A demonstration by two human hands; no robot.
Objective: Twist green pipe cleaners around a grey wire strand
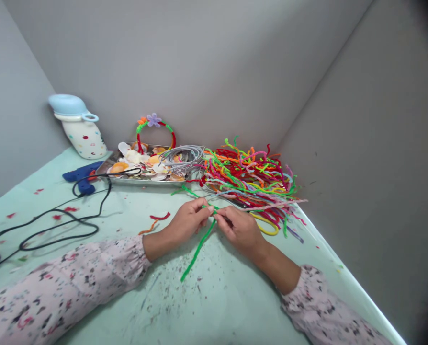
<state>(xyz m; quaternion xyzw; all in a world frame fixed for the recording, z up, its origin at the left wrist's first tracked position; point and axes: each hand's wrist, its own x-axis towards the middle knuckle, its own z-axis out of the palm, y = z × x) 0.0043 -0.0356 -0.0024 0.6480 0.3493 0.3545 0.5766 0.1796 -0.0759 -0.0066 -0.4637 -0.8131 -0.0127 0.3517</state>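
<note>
A green pipe cleaner [199, 249] runs between both hands, one end hanging down toward me and another reaching up to the left. My left hand [192, 216] pinches it near the middle of the table. Close beside it, my right hand [238, 227] also has its fingers closed on the green strand, with the fingertips of both hands almost touching. Just beyond the hands lies a large heap of multicoloured pipe cleaners [250, 177]. Short red and orange pieces [159, 217] rest left of my left hand.
A metal tray [142, 182] of shells stands at the back, with a coil of grey wire [185, 157] and a flowered hoop [153, 120]. Left are a blue glue gun [83, 175], its black cable [61, 211] and a white bottle [84, 136]. Walls border the table.
</note>
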